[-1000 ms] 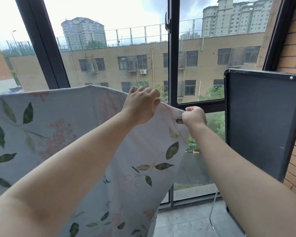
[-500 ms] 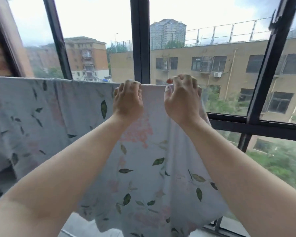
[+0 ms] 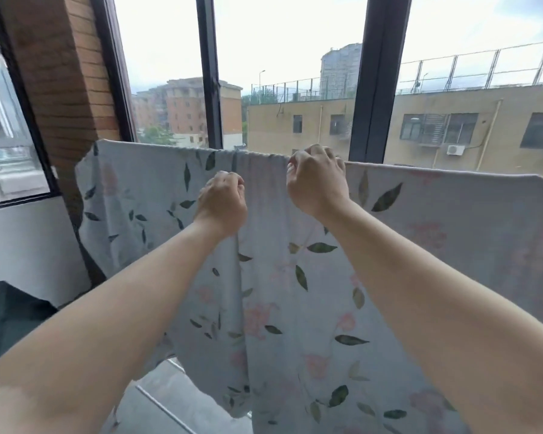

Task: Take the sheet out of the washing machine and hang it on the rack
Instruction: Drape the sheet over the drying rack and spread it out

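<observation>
floral sheet [image 3: 279, 308] hangs over the rack's top bar; bar hidden under the fold. your right hand [image 3: 317, 180] clamps the top edge, left hand [image 3: 221, 203] pinches cloth just below. risk: a lopsided tug bunches it or drags it off.

The place is an enclosed balcony of an upper-storey flat, used as a household laundry corner. Tall dark window frames [image 3: 380, 73] run along its outer side, with a brick pillar [image 3: 66, 73] at the left corner and a white wall [image 3: 22, 245] beneath the side pane. The floor [image 3: 170, 399] is grey tile. Through the glass stand a beige building [image 3: 311, 123] with a fenced roof and brick apartment blocks [image 3: 188, 111]. A leaf-printed sheet [image 3: 295, 308] hangs draped along the windows.
</observation>
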A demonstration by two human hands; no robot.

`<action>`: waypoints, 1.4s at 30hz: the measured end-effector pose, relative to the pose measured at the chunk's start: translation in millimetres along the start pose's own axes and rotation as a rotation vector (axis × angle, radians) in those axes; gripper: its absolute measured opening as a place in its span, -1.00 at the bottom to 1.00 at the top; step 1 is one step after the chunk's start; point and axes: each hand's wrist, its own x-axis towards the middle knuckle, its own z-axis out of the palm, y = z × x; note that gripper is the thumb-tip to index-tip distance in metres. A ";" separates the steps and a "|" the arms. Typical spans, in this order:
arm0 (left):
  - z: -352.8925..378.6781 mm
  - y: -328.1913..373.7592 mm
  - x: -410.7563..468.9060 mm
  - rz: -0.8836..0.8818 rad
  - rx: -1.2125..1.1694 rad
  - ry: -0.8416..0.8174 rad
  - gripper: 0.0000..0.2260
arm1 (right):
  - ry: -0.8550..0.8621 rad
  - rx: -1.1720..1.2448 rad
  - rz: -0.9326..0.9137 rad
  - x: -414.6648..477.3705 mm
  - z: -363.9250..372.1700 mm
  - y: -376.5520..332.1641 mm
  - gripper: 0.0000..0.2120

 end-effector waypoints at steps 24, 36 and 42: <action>59.7 -84.2 187.8 0.378 0.068 -0.169 -0.39 | -0.077 -0.439 0.268 120.8 106.8 -19.8 -0.62; 43.5 -233.9 258.4 0.287 0.097 -0.115 -0.43 | -0.048 -0.567 0.425 129.3 127.4 -30.6 -0.56; 51.3 -231.7 257.5 0.343 0.112 -0.077 -0.43 | -0.048 -0.600 0.529 130.9 132.0 -43.8 -0.53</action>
